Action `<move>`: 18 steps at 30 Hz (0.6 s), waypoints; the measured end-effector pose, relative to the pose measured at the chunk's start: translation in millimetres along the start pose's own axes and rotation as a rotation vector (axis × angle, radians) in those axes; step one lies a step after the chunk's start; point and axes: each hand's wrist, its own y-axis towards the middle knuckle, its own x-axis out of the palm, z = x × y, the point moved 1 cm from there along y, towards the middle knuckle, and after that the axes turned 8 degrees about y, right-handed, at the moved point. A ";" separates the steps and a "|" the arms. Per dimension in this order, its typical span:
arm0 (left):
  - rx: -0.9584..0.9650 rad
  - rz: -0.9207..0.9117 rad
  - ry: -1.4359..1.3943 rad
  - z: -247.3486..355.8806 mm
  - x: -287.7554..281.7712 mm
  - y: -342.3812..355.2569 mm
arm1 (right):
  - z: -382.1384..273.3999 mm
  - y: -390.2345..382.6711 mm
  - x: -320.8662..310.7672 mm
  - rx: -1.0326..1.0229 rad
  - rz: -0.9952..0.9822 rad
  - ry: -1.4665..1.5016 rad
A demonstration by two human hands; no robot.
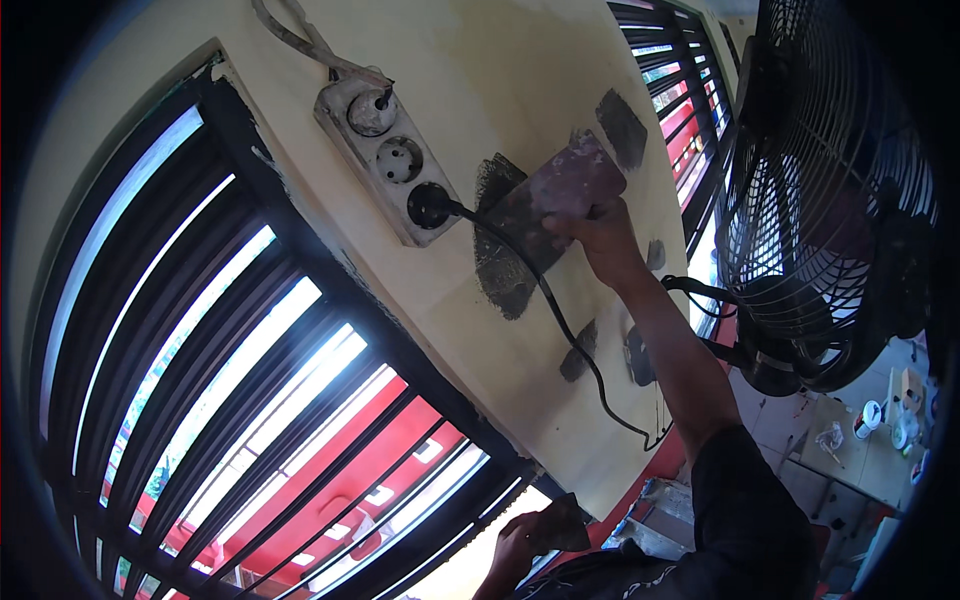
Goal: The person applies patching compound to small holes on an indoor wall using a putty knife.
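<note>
My right hand is stretched up to the cream wall, fingers closed on the edge of a flat reddish-purple putty spreader smudged with pale spots. The spreader lies against or just over a dark grey putty patch, covering part of it. Low in the view, my left hand is closed around a dark, flat-sided piece; its exact kind I cannot make out. More grey patches mark the wall around my right hand.
A worn socket strip hangs left of the spreader; its black cord runs down close beneath my right hand. A caged fan stands at right. Dark barred window shutters fill the left. Tubs stand on the floor.
</note>
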 end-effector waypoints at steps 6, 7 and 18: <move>-0.068 0.018 -0.129 -3.9 7.0 10.1 | 18.9 13.5 -6.4 -0.049 0.083 -0.444; -0.064 0.010 -0.093 -1.3 8.8 10.4 | 19.8 14.6 -6.7 -0.046 0.085 -0.445; -0.044 -0.063 -0.080 5.1 22.3 18.6 | 1.7 34.3 -2.9 -0.242 0.319 -0.603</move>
